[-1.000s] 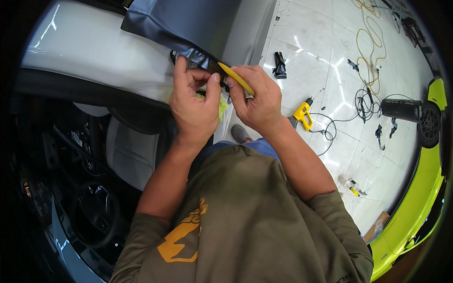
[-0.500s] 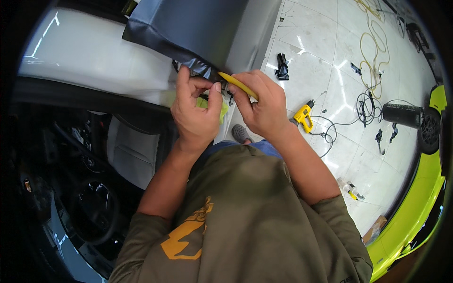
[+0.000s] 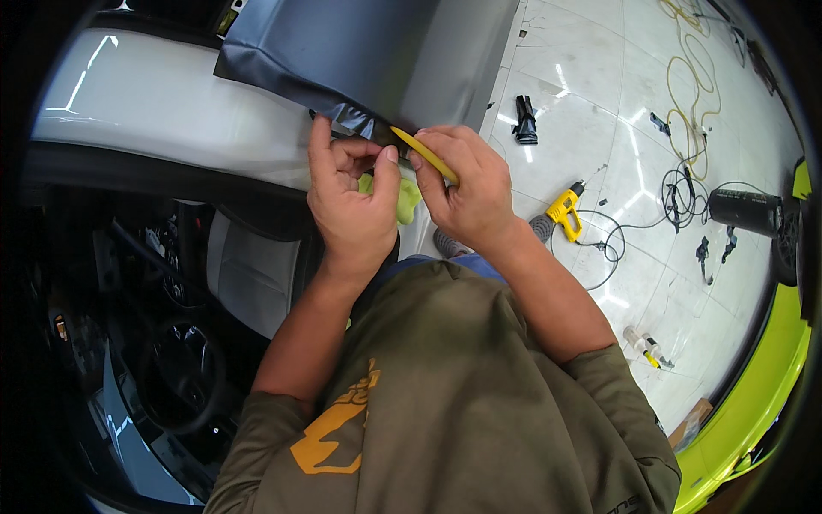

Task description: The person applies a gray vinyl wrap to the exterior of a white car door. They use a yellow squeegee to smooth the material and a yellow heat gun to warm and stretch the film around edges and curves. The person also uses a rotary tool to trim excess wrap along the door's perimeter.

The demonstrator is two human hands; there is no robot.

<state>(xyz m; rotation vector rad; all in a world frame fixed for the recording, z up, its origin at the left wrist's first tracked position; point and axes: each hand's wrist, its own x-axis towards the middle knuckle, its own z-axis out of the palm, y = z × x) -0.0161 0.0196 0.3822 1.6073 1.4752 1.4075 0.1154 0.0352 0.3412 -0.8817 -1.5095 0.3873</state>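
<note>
My right hand (image 3: pixel 462 184) grips a slim yellow tool (image 3: pixel 428 154), its pointed tip against the lower edge of a dark satin-blue film (image 3: pixel 342 43) on a grey-white car panel (image 3: pixel 188 103). The film's edge is crinkled there. My left hand (image 3: pixel 351 201) is just left of the tool, index finger raised to that edge, thumb and middle finger curled together under it; what they pinch, if anything, is hidden. A lime-green cloth (image 3: pixel 406 197) shows behind my left hand, partly covered by it.
A yellow heat gun (image 3: pixel 563 206), coiled hoses, cables, dark scraps (image 3: pixel 526 116), a black cylinder (image 3: pixel 741 210) and bottles (image 3: pixel 646 347) lie on the tiled floor at right. A lime-green car (image 3: pixel 753 377) stands at far right. An open car interior (image 3: pixel 248 274) is at left.
Both hands and the yellow tool have shifted only slightly, staying at the film's edge. The view has shifted a little, and more of the green cloth shows.
</note>
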